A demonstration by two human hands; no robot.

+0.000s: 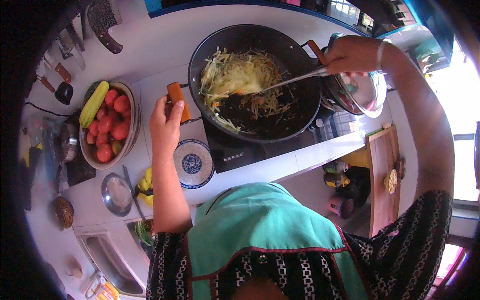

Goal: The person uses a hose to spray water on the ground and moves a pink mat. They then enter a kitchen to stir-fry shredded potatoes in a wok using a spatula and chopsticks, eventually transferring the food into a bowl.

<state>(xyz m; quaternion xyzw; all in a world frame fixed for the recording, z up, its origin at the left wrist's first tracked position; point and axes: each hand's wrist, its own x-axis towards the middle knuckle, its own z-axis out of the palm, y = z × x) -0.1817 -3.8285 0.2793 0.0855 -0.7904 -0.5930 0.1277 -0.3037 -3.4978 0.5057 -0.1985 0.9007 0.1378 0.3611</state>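
Observation:
A large black wok (300, 107) sits on the dark glass cooktop (240, 155). Inside it, pale shredded vegetables (232, 77) with orange bits lie mostly toward the left, partly blurred. My left hand (167, 117) is closed round the wok's wooden left handle (178, 102). My right hand (350, 56) reaches over from the right, gripping a long metal spatula (295, 80). Its far end dips into the shreds, so the blade is hidden. A blue-and-white patterned plate (190, 164) rests just below my left wrist.
Left stands a bowl of tomatoes (107, 120) with a green-yellow gourd (94, 105). Knives (105, 32) hang on the wall. A small metal bowl (116, 195) is near the sink (110, 262). A shiny lid (367, 92) lies right of the wok; a wooden board (384, 175) is lower right.

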